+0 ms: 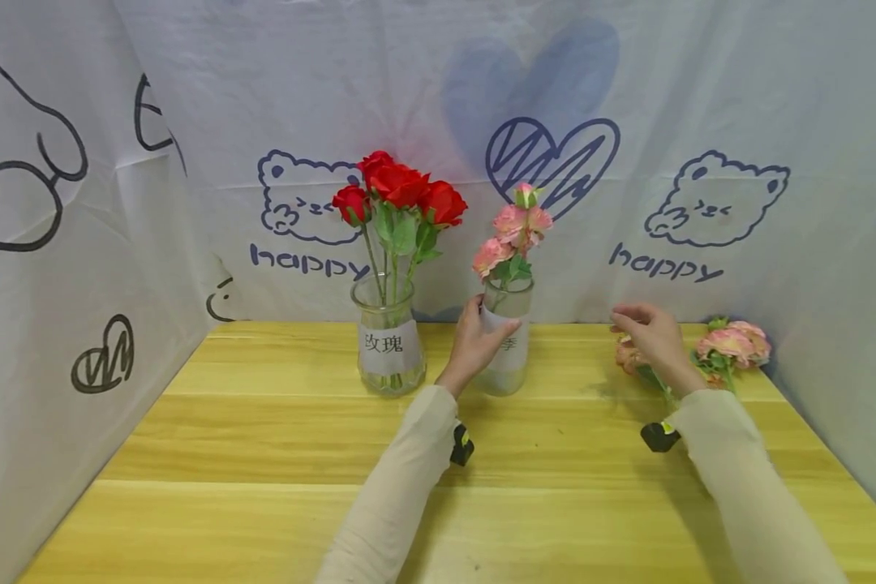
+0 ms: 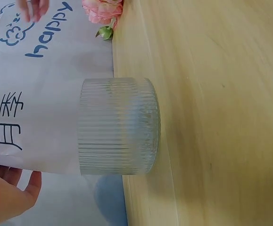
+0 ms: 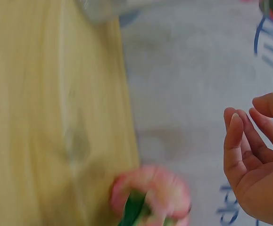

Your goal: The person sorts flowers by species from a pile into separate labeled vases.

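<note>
My left hand (image 1: 477, 345) holds a ribbed glass vase (image 1: 506, 377) from its left side, the thumb across the front and the fingers going behind. In the left wrist view the lower part of this vase (image 2: 119, 127) stands on the table, with a white paper label (image 2: 46, 132) above. Pink flowers (image 1: 513, 231) rise from its mouth. My right hand (image 1: 653, 337) is in the air with loosely bent fingers and nothing in them. Below and beside it more pink flowers (image 1: 733, 345) lie on the table; in the right wrist view one pink bloom (image 3: 153, 195) is blurred.
Left of the held vase stands another glass vase (image 1: 388, 377), labelled and filled with several red roses (image 1: 401, 185). A printed white cloth (image 1: 409, 65) hangs behind and at both sides of the wooden table (image 1: 263, 454).
</note>
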### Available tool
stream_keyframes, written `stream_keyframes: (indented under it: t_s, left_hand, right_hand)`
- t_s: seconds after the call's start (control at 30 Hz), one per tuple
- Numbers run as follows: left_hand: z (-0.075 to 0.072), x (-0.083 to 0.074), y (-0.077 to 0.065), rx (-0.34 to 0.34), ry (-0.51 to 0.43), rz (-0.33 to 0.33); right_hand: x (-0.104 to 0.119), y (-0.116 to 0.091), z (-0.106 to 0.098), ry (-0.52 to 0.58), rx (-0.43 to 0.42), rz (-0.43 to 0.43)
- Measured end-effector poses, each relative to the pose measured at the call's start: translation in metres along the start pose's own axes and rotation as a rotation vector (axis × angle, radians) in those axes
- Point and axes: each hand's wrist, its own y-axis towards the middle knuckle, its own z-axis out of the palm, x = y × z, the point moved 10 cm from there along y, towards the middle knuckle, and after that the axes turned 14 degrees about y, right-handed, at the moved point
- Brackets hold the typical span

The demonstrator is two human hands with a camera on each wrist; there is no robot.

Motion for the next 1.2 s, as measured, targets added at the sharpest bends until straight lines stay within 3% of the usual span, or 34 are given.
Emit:
stream_keyframes:
  t_s: [0.1, 0.33, 0.43, 0.67, 1.2]
  left_hand:
    - [0.0, 0.0, 0.0, 0.009, 0.004, 0.003]
    - [-0.004, 0.0, 0.0, -0.015, 0.022, 0.002]
    - [-0.007, 0.002, 0.0, -0.031, 0.031, -0.004]
    - [-0.003, -0.001, 0.0, -0.007, 0.017, 0.014]
    - [-0.002, -0.001, 0.0, -0.011, 0.047, 0.023]
  right_hand:
    - [-0.017, -0.003, -0.016, 0.011, -0.007, 0.04]
    - [-0.039, -0.007, -0.043, -0.064, -0.001, 0.012]
    - [-0.048, -0.008, -0.049, -0.116, 0.024, 0.009]
    - [-0.071, -0.02, -0.061, -0.123, 0.109, 0.031]
    - [-0.088, -0.048, -0.057, -0.213, 0.235, 0.101]
